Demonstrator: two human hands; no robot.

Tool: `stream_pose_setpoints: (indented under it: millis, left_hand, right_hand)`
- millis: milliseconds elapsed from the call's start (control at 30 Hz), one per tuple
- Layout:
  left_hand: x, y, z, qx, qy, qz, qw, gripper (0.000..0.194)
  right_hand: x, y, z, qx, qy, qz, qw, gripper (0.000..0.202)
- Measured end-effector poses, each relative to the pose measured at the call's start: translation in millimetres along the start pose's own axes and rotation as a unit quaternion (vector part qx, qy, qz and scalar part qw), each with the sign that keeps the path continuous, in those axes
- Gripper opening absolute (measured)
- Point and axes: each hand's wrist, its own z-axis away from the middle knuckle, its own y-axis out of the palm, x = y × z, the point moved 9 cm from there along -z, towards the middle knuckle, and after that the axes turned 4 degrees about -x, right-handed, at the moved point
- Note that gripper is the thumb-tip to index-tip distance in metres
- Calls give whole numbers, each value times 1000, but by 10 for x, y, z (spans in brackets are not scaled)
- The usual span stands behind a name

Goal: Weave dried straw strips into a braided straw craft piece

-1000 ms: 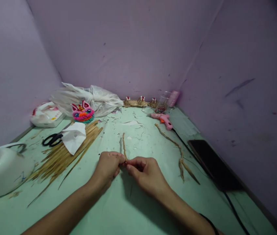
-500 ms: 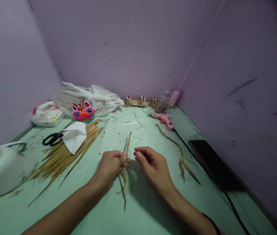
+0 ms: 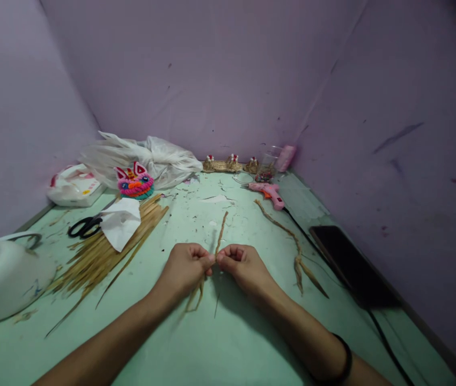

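A thin twisted cord of dried plant fibre point(image 3: 222, 230) stands up between my hands over the green tabletop point(image 3: 196, 354). My left hand point(image 3: 190, 265) pinches it near its lower part, with loose fibre ends point(image 3: 196, 297) hanging below those fingers. From the other side my right hand point(image 3: 242, 262) closes thumb and finger on the same spot, and the fingertips of both hands nearly meet. A second twisted cord point(image 3: 288, 233), its lower end split into strands, lies to the right. Dried strips point(image 3: 103, 262) are spread out left of my left hand.
Black-handled scissors point(image 3: 85, 227) and a white paper piece point(image 3: 121, 222) lie by the strips. A pink glue gun point(image 3: 268, 194) and dark phone point(image 3: 352, 262) lie right. White plastic bags point(image 3: 151, 161), a knitted unicorn piece point(image 3: 135, 182) and a clear cup point(image 3: 267, 165) stand farther back. A white container point(image 3: 6, 279) is left.
My right hand has moved left and now pinches the cord beside my left fingers. The cord's top has tilted right, and the loose ends below have bunched up.
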Motion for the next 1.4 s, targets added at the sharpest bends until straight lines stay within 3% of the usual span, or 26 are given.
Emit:
stream_pose_setpoints:
  millis: [133, 233, 300, 433, 467, 533, 600, 700, 767, 833, 967, 1233, 1400]
  left_hand:
    - [-138, -103, 5, -19, 73, -129, 989, 19]
    - [-240, -93, 141, -35, 106, -219, 969, 19]
    - [-318, -22, 278, -47, 151, -289, 944, 20]
    - [-376, 243, 518, -40, 258, -426, 866, 28]
    - [-371, 310, 551, -22, 277, -434, 857, 29]
    - [-386, 360, 572, 12, 295, -388, 873, 26]
    - [-444, 200, 504, -16, 266, -277, 923, 20]
    - [-340, -210, 283, -110, 113, -97, 983, 18]
    - [-154, -269, 127, -75, -6, 0, 997, 24]
    - [-31, -241, 4, -14, -78, 111, 991, 25]
    - [3, -216, -153, 60, -108, 277, 953, 11]
    - [-12, -197, -123, 44, -133, 332, 933, 18]
    - [63, -135, -94, 36, -174, 331, 927, 22]
  right_hand:
    - [35, -28, -5, -35, -9, 6, 999, 8]
    - [43, -28, 0, -54, -20, 1, 998, 8]
    - [34, 4, 12, -46, -26, -36, 998, 8]
    - [-53, 66, 38, -22, 5, -128, 991, 12]
    - [-78, 72, 42, -19, 18, -139, 990, 13]
    - [-101, 72, 45, -17, 30, -149, 988, 15]
    - [-94, 62, 48, -19, 30, -152, 988, 14]
    - [-63, 92, 75, -7, 26, -125, 992, 12]
    - [-44, 169, 112, 25, 26, -94, 995, 13]
    - [-36, 262, 155, 64, 28, -78, 995, 12]
    - [-94, 384, 203, 115, 45, -72, 990, 8]
    - [-59, 462, 250, 162, 8, -13, 987, 12]
    - [146, 523, 388, 193, -119, 81, 971, 16]
